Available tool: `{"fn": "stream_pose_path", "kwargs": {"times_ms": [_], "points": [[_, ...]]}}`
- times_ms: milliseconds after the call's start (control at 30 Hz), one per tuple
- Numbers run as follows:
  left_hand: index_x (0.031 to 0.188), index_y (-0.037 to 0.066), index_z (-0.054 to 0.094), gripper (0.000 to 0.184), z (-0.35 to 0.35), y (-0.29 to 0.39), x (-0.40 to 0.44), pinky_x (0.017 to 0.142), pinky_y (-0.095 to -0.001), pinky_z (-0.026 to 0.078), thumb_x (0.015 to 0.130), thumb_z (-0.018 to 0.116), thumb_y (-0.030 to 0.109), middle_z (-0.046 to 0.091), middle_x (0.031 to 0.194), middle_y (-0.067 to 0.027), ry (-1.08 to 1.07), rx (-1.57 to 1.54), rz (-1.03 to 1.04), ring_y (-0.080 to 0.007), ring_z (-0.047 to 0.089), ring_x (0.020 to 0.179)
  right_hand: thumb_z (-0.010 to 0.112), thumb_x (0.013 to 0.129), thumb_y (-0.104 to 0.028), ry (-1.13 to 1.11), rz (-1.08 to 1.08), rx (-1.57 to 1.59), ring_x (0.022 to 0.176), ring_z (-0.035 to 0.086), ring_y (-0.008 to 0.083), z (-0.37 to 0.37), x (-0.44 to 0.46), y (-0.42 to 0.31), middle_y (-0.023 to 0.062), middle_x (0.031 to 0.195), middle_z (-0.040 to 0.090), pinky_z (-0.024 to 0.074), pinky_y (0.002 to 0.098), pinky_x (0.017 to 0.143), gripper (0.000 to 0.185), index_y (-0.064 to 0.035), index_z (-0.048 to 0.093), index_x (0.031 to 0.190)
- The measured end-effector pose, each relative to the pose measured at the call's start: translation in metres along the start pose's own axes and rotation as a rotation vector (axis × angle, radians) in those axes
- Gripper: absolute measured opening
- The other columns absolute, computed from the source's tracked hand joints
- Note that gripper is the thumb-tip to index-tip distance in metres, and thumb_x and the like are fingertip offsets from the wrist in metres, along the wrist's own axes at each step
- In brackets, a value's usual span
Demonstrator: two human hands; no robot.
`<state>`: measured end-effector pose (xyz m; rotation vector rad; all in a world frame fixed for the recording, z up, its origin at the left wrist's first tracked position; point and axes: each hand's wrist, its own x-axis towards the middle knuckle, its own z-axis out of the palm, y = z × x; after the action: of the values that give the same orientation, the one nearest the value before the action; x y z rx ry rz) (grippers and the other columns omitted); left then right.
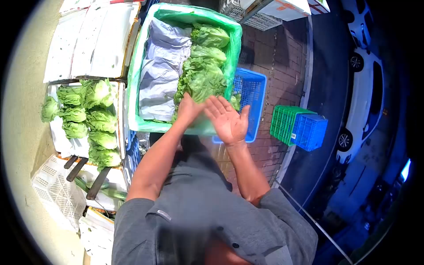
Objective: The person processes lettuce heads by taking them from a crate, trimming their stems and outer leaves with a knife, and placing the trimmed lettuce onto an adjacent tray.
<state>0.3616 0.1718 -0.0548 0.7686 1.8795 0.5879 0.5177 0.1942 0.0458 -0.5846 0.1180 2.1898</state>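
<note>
1. Your left hand (190, 109) is at the near end of the leafy, pale-green lettuce heads (203, 79), touching the leaves; its fingertips are hidden among them, so whether they grasp anything cannot be told.
2. Your right hand (227, 121) is palm up, fingers extended and released, holding nothing, just beside the left.
3. Those heads lie in a row along the right side of the deep rectangular container lined with translucent green plastic film (132, 88). That side looks largely occupied, by judgement.
4. Crumpled grey-white paper (161, 75) covers the container's left side. Some green shows at its near edge; what lies beneath is hidden, so you cannot count that part as done or left.
5. More green lettuce heads (101, 121) sit to your left on a white foam tray (57, 134), apart from the container. Whether they count as finished or remaining is unclear.
</note>
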Motion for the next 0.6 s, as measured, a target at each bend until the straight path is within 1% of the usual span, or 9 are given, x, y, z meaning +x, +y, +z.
{"fn": "stream_pose_path", "kwargs": {"times_ms": [67, 167, 233, 267, 333, 400, 500, 567, 600], "points": [[0.125, -0.012, 0.045, 0.098, 0.001, -0.003, 0.0, 0.091, -0.0472, 0.051, 0.063, 0.083, 0.054, 0.061, 0.115, -0.0336, 0.028, -0.026, 0.03, -0.0439, 0.062, 0.108, 0.043, 0.094, -0.063, 0.049, -0.015, -0.05, 0.135, 0.038, 0.0443, -0.015, 0.0, -0.008, 0.0297, 0.144, 0.041, 0.0286, 0.0582, 0.112, 0.082, 0.0079, 0.045, 0.134], [0.128, -0.008, 0.049, 0.085, 0.012, -0.043, 0.021, 0.089, -0.0376, 0.052, 0.066, 0.087, 0.036, 0.066, 0.114, -0.0203, -0.143, -0.477, 0.082, -0.0285, 0.066, 0.102, 0.045, 0.098, -0.054, 0.158, -0.111, -0.222, 0.121, 0.055, 0.0389, -0.052, -0.011, -0.033, 0.0243, 0.129, 0.059, 0.0376, 0.0554, 0.106, 0.064, 0.0027, 0.057, 0.123], [0.129, -0.007, 0.05, 0.077, -0.024, -0.025, 0.003, 0.087, -0.0354, 0.052, 0.07, 0.085, 0.03, 0.066, 0.112, -0.0155, -0.357, -0.578, 0.079, -0.0228, 0.065, 0.098, 0.05, 0.097, -0.051, 0.355, -0.24, -0.328, 0.101, 0.062, 0.0365, -0.08, -0.017, -0.053, 0.0218, 0.114, 0.064, 0.0487, 0.0506, 0.094, 0.055, 0.0002, 0.059, 0.116], [0.128, -0.005, 0.053, 0.07, -0.014, -0.039, 0.006, 0.087, -0.0357, 0.052, 0.072, 0.084, 0.025, 0.066, 0.113, -0.0129, -0.34, -0.784, 0.212, -0.0212, 0.064, 0.097, 0.05, 0.098, -0.05, 0.504, -0.282, -0.386, 0.092, 0.063, 0.0344, -0.08, -0.02, -0.059, 0.019, 0.104, 0.065, 0.0509, 0.0494, 0.089, 0.053, -0.0006, 0.059, 0.115], [0.129, -0.003, 0.053, 0.065, -0.043, -0.032, -0.018, 0.092, -0.0355, 0.051, 0.075, 0.082, 0.02, 0.065, 0.115, -0.0098, -0.415, -0.848, 0.122, -0.0197, 0.062, 0.101, 0.051, 0.099, -0.047, 0.616, -0.321, -0.468, 0.084, 0.062, 0.0315, -0.105, -0.024, -0.073, 0.0171, 0.097, 0.065, 0.052, 0.048, 0.086, 0.048, -0.0021, 0.058, 0.115], [0.13, -0.003, 0.052, 0.062, -0.055, -0.039, -0.033, 0.095, -0.035, 0.049, 0.077, 0.079, 0.016, 0.064, 0.118, -0.0101, -0.46, -0.951, 0.17, -0.0198, 0.061, 0.106, 0.051, 0.1, -0.045, 0.638, -0.306, -0.556, 0.078, 0.06, 0.0286, -0.11, -0.028, -0.078, 0.0165, 0.092, 0.064, 0.0524, 0.0451, 0.083, 0.045, -0.0028, 0.055, 0.115], [0.131, -0.003, 0.052, 0.058, -0.091, -0.046, -0.079, 0.098, -0.0349, 0.048, 0.079, 0.076, 0.012, 0.062, 0.122, -0.0106, -0.449, -1.243, 0.112, -0.021, 0.06, 0.109, 0.053, 0.1, -0.044, 0.571, -0.22, -0.634, 0.072, 0.058, 0.0235, -0.126, -0.028, -0.081, 0.0141, 0.083, 0.063, 0.0523, 0.0391, 0.073, 0.044, -0.0032, 0.052, 0.118], [0.133, -0.002, 0.05, 0.057, -0.11, -0.074, -0.106, 0.099, -0.0362, 0.047, 0.081, 0.072, 0.007, 0.061, 0.124, -0.0112, -0.355, -1.434, 0.081, -0.0228, 0.06, 0.113, 0.054, 0.099, -0.043, 0.622, -0.203, -0.714, 0.072, 0.059, 0.0222, -0.141, -0.023, -0.076, 0.0132, 0.084, 0.063, 0.0521, 0.0365, 0.072, 0.044, -0.0027, 0.052, 0.118], [0.134, -0.001, 0.049, 0.06, -0.128, -0.079, -0.125, 0.099, -0.0379, 0.048, 0.079, 0.073, 0.009, 0.061, 0.124, -0.0112, -0.191, -1.44, 0.019, -0.0239, 0.06, 0.112, 0.055, 0.099, -0.043, 0.646, -0.201, -0.754, 0.071, 0.059, 0.0216, -0.144, -0.015, -0.074, 0.0128, 0.084, 0.062, 0.0519, 0.0353, 0.071, 0.044, -0.0025, 0.052, 0.118]]}}
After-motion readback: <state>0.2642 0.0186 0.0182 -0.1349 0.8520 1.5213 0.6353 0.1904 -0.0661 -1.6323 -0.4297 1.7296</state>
